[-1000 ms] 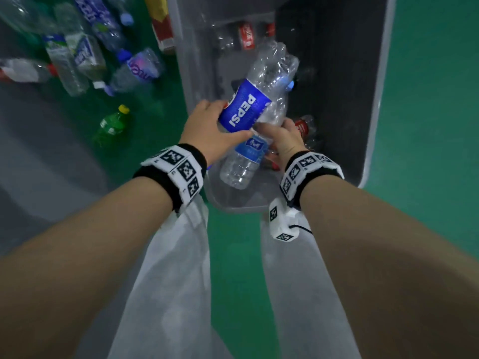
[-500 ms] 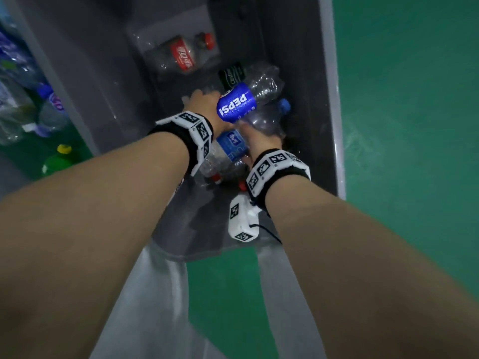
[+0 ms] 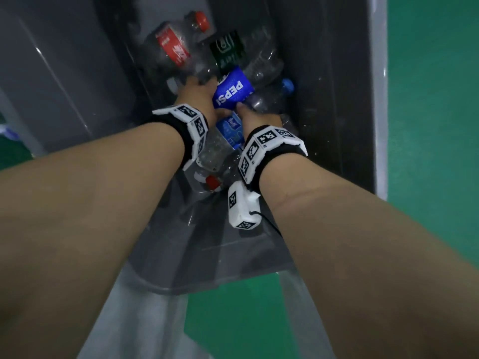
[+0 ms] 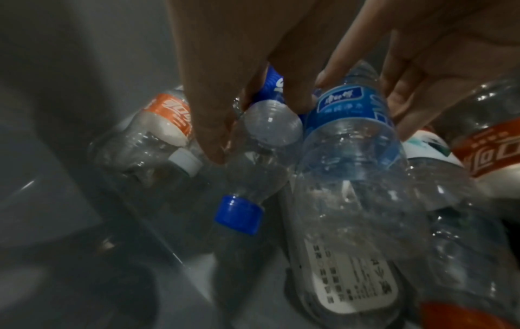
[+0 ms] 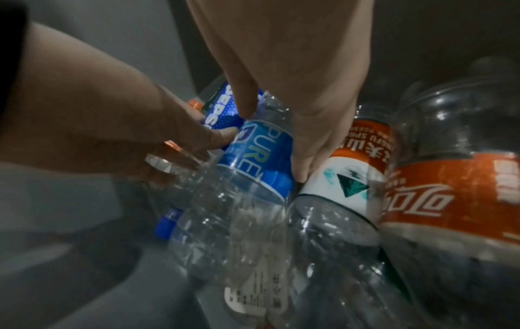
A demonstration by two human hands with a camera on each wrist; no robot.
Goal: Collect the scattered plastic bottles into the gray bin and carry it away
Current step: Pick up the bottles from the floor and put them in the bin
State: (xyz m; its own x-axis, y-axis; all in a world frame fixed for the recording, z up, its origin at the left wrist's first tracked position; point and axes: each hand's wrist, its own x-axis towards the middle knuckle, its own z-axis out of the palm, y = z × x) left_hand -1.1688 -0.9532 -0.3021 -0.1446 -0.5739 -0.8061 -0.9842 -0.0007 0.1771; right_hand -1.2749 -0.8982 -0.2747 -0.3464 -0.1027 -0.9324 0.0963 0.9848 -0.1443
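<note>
The gray bin (image 3: 379,99) stands on the green floor, and both my hands reach deep into it. My left hand (image 3: 197,97) grips a clear Pepsi bottle (image 3: 232,90) with a blue label and blue cap (image 4: 239,214), thumb and fingers curled round it (image 4: 254,129). My right hand (image 3: 259,117) holds a clear water bottle (image 3: 230,130) with a blue label, pinched between thumb and fingers (image 5: 273,143). Both bottles lie against the pile of bottles inside the bin.
A Coca-Cola bottle (image 3: 173,47) with a red cap, a dark green-labelled bottle (image 3: 225,50) and several other clear bottles lie on the bin's bottom. The bin walls (image 3: 64,86) close in on both sides. Green floor (image 3: 427,177) lies to the right.
Both hands have gone down from above the bin's rim to its bottom, carrying the Pepsi and water bottles. The scattered bottles on the floor at left have left the view.
</note>
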